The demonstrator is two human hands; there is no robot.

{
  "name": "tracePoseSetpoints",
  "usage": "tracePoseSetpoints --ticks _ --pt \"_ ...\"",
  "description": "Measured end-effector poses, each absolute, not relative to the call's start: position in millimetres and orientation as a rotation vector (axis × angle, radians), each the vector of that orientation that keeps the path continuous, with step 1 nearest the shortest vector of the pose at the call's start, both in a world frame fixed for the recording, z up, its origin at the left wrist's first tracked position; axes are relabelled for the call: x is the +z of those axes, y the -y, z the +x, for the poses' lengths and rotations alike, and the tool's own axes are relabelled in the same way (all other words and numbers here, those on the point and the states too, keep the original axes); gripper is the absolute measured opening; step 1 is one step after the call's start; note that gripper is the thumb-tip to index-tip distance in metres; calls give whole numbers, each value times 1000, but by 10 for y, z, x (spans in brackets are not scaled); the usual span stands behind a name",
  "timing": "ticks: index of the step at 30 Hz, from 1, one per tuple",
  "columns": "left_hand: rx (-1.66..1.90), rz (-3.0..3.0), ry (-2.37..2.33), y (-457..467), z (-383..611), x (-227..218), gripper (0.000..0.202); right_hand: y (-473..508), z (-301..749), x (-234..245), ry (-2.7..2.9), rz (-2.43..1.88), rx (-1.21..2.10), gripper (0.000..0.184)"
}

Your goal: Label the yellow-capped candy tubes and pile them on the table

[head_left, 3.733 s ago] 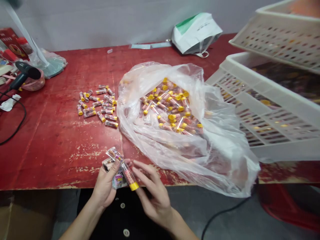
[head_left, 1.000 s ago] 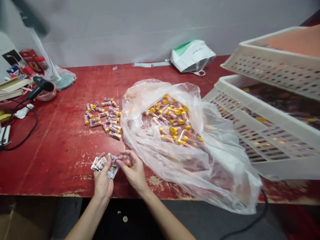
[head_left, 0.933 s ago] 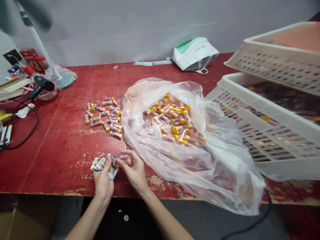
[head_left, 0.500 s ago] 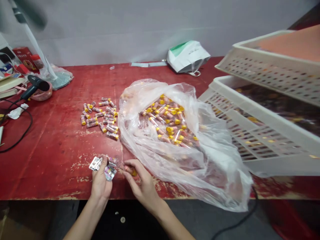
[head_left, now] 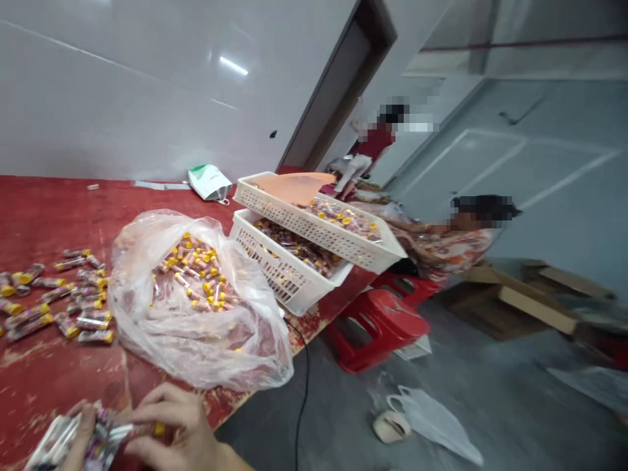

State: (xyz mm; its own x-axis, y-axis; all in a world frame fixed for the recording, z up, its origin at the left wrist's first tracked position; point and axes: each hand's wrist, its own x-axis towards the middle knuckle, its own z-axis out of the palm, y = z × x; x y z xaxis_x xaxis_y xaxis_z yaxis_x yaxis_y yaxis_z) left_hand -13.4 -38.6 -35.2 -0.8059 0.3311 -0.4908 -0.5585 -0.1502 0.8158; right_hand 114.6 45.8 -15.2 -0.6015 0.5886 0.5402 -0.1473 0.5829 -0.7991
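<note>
Both hands working close together over the table [head_left: 29, 373], a yellow-capped tube [head_left: 143, 430] lying between them.
Handling well, in my judgement, is calling for a light pinch near the cap, tube lined up with the printed slips [head_left: 52, 445] and slips pressed flat so none are sliding loose. Left hand [head_left: 78, 441] is clamping the slips, thumb lying on top, partly cut off by the frame; right hand [head_left: 179, 422] is reaching leftward, back up, fingers curling around the tube. Fingertips are blurring.
</note>
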Motion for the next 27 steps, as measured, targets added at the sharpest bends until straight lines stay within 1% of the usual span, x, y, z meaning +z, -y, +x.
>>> tracePoseSetpoints --ticks 2,3,5,8,13,17,21,24,27 --pt "1953 -391 -1478 385 -23 -193 36 -413 1203 -104 1960 -435 1115 24" --pt "2037 -415 -1396 377 28 -130 39 -402 1234 -86 1949 -477 1144 25" --pt "2093 -341 -1278 357 98 -59 44 -406 1289 -88 1918 -526 1272 28" --pt "2153 -382 -1279 357 129 -62 45 -421 1335 -177 1925 -511 1398 34" --pt "2128 -368 -1247 432 163 -88 43 -398 1390 -246 1908 -508 1341 35" --pt "2083 -312 -1228 453 150 -100 43 -461 1447 -155 2009 -439 1528 38" --pt "1964 -273 -1189 487 109 -118 42 -524 1480 -123 1963 -344 1720 32" --pt "1915 -244 -1171 527 106 -136 43 -494 1478 -169 1897 -388 1661 32" --pt "1916 -240 -1182 543 115 -159 46 -390 1458 -215 1916 -401 1504 39"
